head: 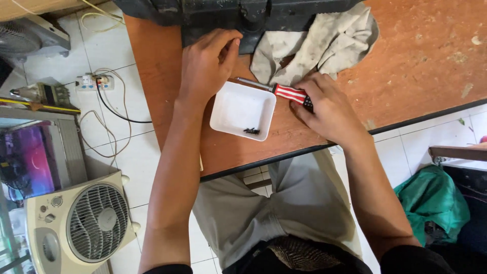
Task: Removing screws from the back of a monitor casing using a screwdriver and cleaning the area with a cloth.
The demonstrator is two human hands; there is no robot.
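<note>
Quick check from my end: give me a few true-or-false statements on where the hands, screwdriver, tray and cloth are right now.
1. The right hand rests on the striped screwdriver. True.
2. The white tray is full of screws. False: only a few small dark screws lie near one corner.
3. The left hand holds the tray. False: it rests against the dark device above the tray.
4. A dirty cloth lies on the wooden table. True.

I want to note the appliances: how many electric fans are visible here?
2: a box fan on the floor at lower left, and another fan at the top left corner, partly cut off.
</note>
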